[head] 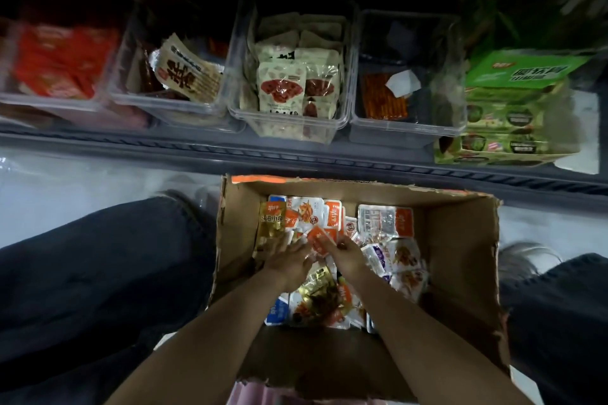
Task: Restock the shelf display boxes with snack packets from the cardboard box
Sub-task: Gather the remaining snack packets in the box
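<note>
An open cardboard box on the floor between my knees holds several small snack packets, orange-white, gold and blue. Both my hands are inside it. My right hand pinches a small orange packet at the middle of the pile. My left hand lies just left of it, fingers spread forward over the packets and touching them. On the shelf beyond stand several clear display boxes: red packs, brown-lettered packs, white packs with red centres, and a nearly bare one holding an orange pack.
A green printed carton sits at the shelf's right end. The dark shelf edge runs across just beyond the cardboard box. My dark-trousered legs flank the box on the pale floor, with a shoe at the right.
</note>
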The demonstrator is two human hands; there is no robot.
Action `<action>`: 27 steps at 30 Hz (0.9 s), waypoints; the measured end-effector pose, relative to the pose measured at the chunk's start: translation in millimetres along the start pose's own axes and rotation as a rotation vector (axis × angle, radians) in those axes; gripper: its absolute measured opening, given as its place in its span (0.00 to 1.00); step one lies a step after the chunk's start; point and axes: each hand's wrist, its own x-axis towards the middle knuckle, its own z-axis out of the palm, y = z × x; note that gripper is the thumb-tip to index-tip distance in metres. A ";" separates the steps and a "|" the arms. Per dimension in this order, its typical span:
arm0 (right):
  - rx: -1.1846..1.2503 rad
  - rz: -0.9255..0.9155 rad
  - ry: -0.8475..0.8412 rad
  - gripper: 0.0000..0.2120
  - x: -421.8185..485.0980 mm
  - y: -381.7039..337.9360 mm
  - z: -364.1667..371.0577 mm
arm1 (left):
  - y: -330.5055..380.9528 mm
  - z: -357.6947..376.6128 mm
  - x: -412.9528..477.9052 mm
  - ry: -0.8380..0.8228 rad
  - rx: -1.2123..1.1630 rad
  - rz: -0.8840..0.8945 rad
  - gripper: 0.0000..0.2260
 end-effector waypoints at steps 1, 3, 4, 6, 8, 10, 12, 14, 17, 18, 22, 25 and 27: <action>0.042 0.012 0.036 0.10 -0.2 2.7 -0.5 | 3.6 -1.1 -0.4 0.011 -0.014 0.016 0.23; 0.131 0.039 0.088 0.10 -2.3 6.3 -5.5 | 8.8 -6.8 -3.2 0.024 -0.093 0.038 0.22; 0.151 0.036 0.104 0.09 -2.8 7.5 -9.2 | 10.0 -9.5 -4.5 0.035 -0.181 0.035 0.21; 0.205 0.000 0.119 0.07 -7.4 4.0 -16.4 | 9.3 -12.6 -4.6 0.103 -0.389 0.039 0.18; 0.256 -0.016 0.120 0.08 -9.0 -1.7 -25.0 | 10.1 -15.0 -3.9 0.167 -0.550 0.052 0.19; 0.320 -0.034 0.120 0.13 -13.2 -10.1 -35.1 | 14.4 -20.8 -7.6 0.194 -0.668 0.037 0.24; 0.368 -0.046 0.090 0.09 -19.1 -19.7 -45.7 | 20.3 -28.6 -12.1 0.176 -0.722 0.051 0.27; 0.396 -0.077 0.012 0.06 -27.8 -30.9 -56.3 | 29.3 -36.2 -19.0 0.167 -0.727 0.102 0.27; 0.406 -0.118 -0.082 0.10 -43.6 -49.3 -67.7 | 40.9 -45.7 -31.3 0.188 -0.762 0.137 0.22; 0.404 -0.128 -0.102 0.11 -49.8 -55.9 -70.5 | 45.8 -50.2 -37.6 0.202 -0.773 0.152 0.20; 0.495 -0.171 -0.168 0.14 -77.0 -82.5 -78.4 | 62.9 -67.0 -65.2 0.202 -0.807 0.234 0.14; 0.526 -0.247 -0.139 0.13 -106.3 -103.9 -79.4 | 72.3 -77.2 -89.4 0.297 -0.829 0.320 0.13; 0.473 -0.355 -0.101 0.12 -126.9 -116.6 -80.7 | 77.5 -84.2 -104.1 0.389 -0.825 0.388 0.14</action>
